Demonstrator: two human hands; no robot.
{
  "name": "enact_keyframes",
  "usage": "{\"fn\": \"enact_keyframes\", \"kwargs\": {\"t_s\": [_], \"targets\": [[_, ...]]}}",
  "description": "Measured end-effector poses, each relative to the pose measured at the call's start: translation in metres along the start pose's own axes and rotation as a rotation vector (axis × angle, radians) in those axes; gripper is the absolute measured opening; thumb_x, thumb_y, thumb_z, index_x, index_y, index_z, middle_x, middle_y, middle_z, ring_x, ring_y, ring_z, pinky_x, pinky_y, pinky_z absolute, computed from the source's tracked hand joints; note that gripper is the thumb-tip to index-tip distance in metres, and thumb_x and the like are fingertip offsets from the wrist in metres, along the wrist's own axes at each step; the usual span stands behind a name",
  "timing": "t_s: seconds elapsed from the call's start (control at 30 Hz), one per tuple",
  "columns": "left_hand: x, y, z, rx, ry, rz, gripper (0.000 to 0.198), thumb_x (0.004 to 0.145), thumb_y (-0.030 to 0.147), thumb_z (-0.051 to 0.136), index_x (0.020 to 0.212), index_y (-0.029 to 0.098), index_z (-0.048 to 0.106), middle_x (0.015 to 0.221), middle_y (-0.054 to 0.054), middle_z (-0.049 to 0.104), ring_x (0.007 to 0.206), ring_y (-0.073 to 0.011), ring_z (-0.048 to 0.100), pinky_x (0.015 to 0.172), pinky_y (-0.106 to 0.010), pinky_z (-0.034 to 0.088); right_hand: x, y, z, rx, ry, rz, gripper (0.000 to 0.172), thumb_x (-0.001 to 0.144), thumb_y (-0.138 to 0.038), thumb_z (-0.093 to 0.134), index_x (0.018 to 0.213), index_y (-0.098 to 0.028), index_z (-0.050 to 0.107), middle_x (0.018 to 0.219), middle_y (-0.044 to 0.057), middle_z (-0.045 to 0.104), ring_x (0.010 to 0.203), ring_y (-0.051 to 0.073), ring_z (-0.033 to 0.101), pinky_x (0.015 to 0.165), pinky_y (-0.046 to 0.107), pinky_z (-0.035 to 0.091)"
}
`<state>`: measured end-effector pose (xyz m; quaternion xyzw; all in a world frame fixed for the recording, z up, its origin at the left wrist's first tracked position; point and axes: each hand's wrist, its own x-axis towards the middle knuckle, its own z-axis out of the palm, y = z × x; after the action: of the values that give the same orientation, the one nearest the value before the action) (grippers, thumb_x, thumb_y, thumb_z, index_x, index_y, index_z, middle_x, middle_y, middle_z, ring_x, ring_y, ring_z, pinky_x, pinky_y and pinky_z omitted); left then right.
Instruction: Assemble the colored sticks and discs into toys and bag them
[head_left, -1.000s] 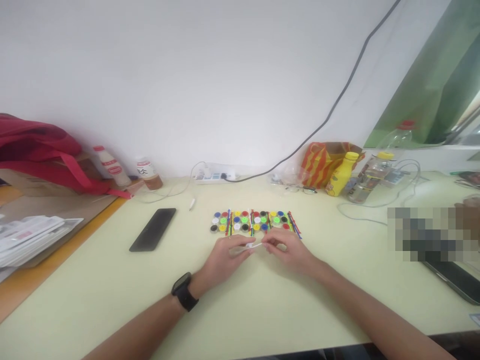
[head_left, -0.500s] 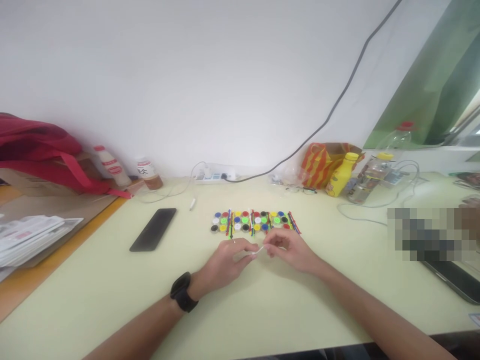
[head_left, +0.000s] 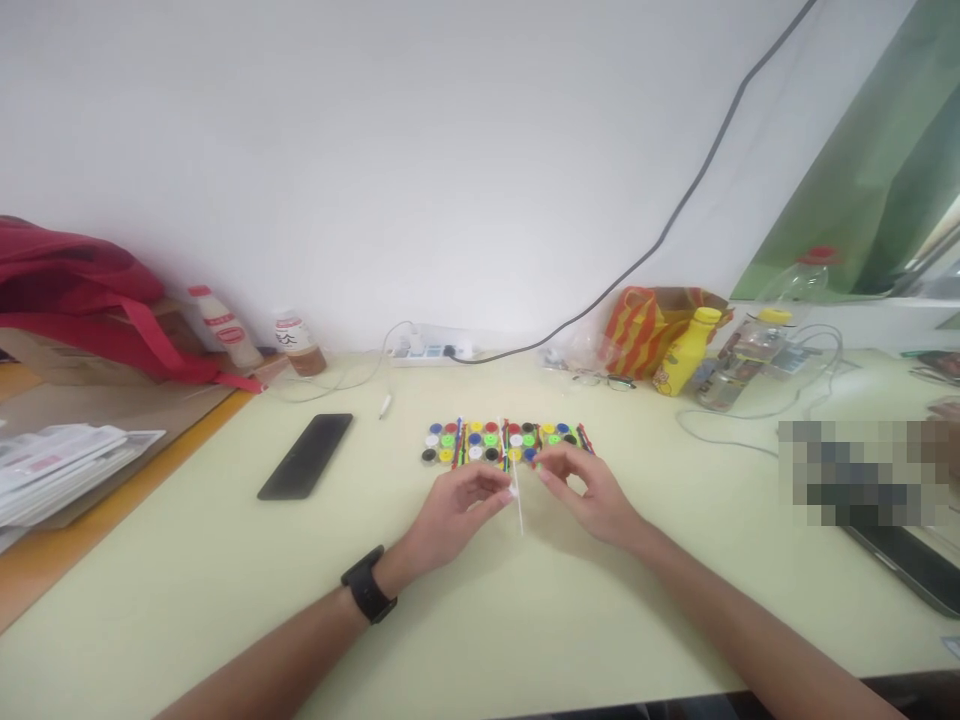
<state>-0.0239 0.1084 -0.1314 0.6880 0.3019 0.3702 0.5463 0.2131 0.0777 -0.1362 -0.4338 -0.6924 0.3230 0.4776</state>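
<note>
A thin white stick-like strip [head_left: 519, 515] is pinched between the thumb and fingertips of my left hand [head_left: 450, 512], pointing down toward the table. I cannot make out its exact kind. My right hand [head_left: 592, 497] hovers just to the right, fingers curved and thumb apart from them, with nothing visible between. Behind both hands lie rows of small round pieces with coloured tops [head_left: 475, 440]. Bundles of thin coloured sticks [head_left: 460, 440] stand between these groups. My right fingers partly cover the nearest right-hand pieces.
A black phone [head_left: 306, 457] lies to the left. Along the wall are a power strip [head_left: 431, 355], two drink bottles [head_left: 300, 345] at left, a striped bag [head_left: 630, 325] and a yellow bottle [head_left: 686, 352]. Papers [head_left: 75, 465] are stacked at far left.
My right hand has come away from the white strip and its fingers have parted. The strip has swung from slanting between both hands to nearly upright in my left hand.
</note>
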Motion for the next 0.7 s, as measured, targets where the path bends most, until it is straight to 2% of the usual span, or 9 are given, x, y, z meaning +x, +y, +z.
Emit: {"fn": "enact_keyframes", "kwargs": {"t_s": [0.13, 0.2, 0.23, 0.3, 0.33, 0.4, 0.53, 0.6, 0.7], "targets": [[0.001, 0.002, 0.000, -0.078, 0.004, -0.041, 0.026, 0.089, 0.037, 0.078, 0.103, 0.017, 0.070, 0.100, -0.007, 0.071, 0.094, -0.0187, 0.067, 0.089, -0.033, 0.057, -0.008, 0.004, 0.004, -0.099, -0.060, -0.127, 0.039, 0.104, -0.042, 0.051, 0.141, -0.030, 0.054, 0.089, 0.003, 0.062, 0.074, 0.018, 0.057, 0.070, 0.033, 0.050], [0.001, 0.004, -0.001, -0.099, 0.008, -0.054, 0.027, 0.088, 0.038, 0.079, 0.101, 0.017, 0.069, 0.099, -0.007, 0.070, 0.093, -0.0183, 0.067, 0.088, -0.032, 0.057, -0.010, 0.005, 0.005, -0.099, -0.049, -0.127, 0.044, 0.104, -0.047, 0.049, 0.144, -0.029, 0.052, 0.095, 0.004, 0.063, 0.073, 0.018, 0.057, 0.071, 0.034, 0.050], [0.001, 0.004, -0.001, -0.104, 0.010, -0.058, 0.027, 0.087, 0.038, 0.080, 0.100, 0.017, 0.069, 0.099, -0.006, 0.070, 0.093, -0.0183, 0.067, 0.088, -0.033, 0.057, -0.010, 0.004, 0.005, -0.089, -0.065, -0.100, 0.040, 0.104, -0.050, 0.046, 0.135, -0.028, 0.059, 0.092, 0.004, 0.063, 0.072, 0.018, 0.056, 0.070, 0.034, 0.049], [0.001, 0.006, -0.002, -0.110, 0.014, -0.065, 0.028, 0.087, 0.039, 0.080, 0.100, 0.017, 0.069, 0.098, -0.006, 0.070, 0.093, -0.0182, 0.067, 0.088, -0.033, 0.058, -0.008, 0.001, 0.003, -0.055, -0.154, -0.009, 0.048, 0.106, -0.054, 0.037, 0.096, -0.023, 0.072, 0.077, 0.004, 0.060, 0.066, 0.017, 0.054, 0.067, 0.033, 0.046], [0.001, 0.006, -0.002, -0.112, 0.014, -0.067, 0.028, 0.087, 0.039, 0.080, 0.099, 0.017, 0.069, 0.098, -0.006, 0.070, 0.092, -0.0182, 0.067, 0.088, -0.033, 0.058, -0.006, -0.001, 0.002, -0.034, -0.199, 0.033, 0.058, 0.107, -0.056, 0.033, 0.076, -0.021, 0.068, 0.068, 0.003, 0.057, 0.062, 0.016, 0.052, 0.064, 0.032, 0.044], [0.001, 0.005, -0.002, -0.114, 0.016, -0.063, 0.027, 0.087, 0.038, 0.080, 0.099, 0.017, 0.069, 0.097, -0.006, 0.070, 0.091, -0.0180, 0.067, 0.087, -0.032, 0.058, -0.002, -0.005, -0.001, 0.007, -0.225, 0.076, 0.064, 0.107, -0.058, 0.034, 0.060, -0.020, 0.056, 0.059, 0.001, 0.049, 0.057, 0.015, 0.046, 0.060, 0.030, 0.039], [0.001, 0.003, 0.000, -0.093, 0.012, -0.037, 0.025, 0.088, 0.037, 0.079, 0.100, 0.016, 0.071, 0.096, -0.007, 0.070, 0.089, -0.0174, 0.066, 0.085, -0.031, 0.057, 0.002, -0.010, 0.001, 0.133, -0.105, 0.091, 0.039, 0.099, -0.057, 0.057, 0.082, -0.022, 0.057, 0.071, -0.001, 0.052, 0.065, 0.014, 0.048, 0.061, 0.028, 0.039], [0.001, 0.001, 0.000, -0.073, 0.001, -0.035, 0.024, 0.090, 0.037, 0.077, 0.101, 0.016, 0.071, 0.097, -0.007, 0.070, 0.090, -0.0176, 0.066, 0.085, -0.031, 0.057, 0.001, -0.010, 0.006, 0.214, -0.120, 0.102, 0.030, 0.096, -0.051, 0.066, 0.094, -0.023, 0.056, 0.080, -0.001, 0.057, 0.069, 0.014, 0.053, 0.066, 0.027, 0.044], [0.000, -0.001, 0.001, -0.064, -0.020, -0.038, 0.023, 0.093, 0.036, 0.074, 0.103, 0.016, 0.072, 0.102, -0.008, 0.071, 0.095, -0.0197, 0.068, 0.089, -0.034, 0.057, -0.002, -0.009, 0.013, 0.275, -0.166, 0.106, 0.030, 0.092, -0.045, 0.073, 0.106, -0.024, 0.055, 0.086, -0.001, 0.062, 0.071, 0.014, 0.057, 0.071, 0.029, 0.048]]}}
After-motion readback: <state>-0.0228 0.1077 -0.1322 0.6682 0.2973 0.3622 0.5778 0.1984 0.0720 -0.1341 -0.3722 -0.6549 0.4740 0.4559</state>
